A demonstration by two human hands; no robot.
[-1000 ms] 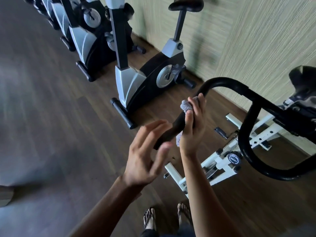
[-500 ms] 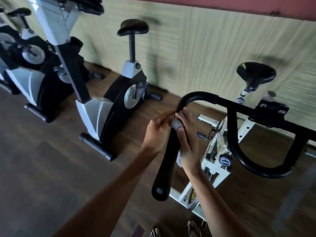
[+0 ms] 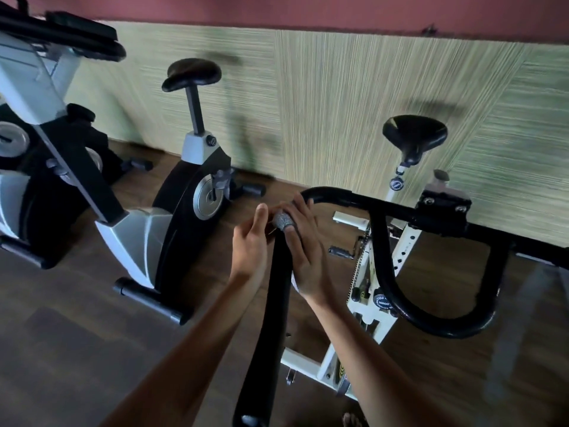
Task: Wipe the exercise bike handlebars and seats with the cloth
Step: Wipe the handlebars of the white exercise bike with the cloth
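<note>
A black looped handlebar [image 3: 381,208] of a white spin bike runs across the right half of the view, with its left grip [image 3: 271,318] pointing down toward me. A grey cloth [image 3: 282,219] is wrapped over the upper part of that grip. My right hand [image 3: 303,254] holds the cloth against the bar from the right side. My left hand [image 3: 251,246] is on the bar's left side, its fingers at the cloth. The bike's black seat [image 3: 415,134] stands behind the handlebar near the wall.
A second bike with a black seat [image 3: 192,73] and black-and-silver body [image 3: 184,217] stands to the left, and another bike's post and console [image 3: 61,35] at far left. A green textured wall [image 3: 338,103] runs behind them. Dark wood floor [image 3: 77,349] lies at lower left.
My left hand has come from open air onto the bar beside the cloth. The view has swung up and right, bringing the wall and both seats into sight.
</note>
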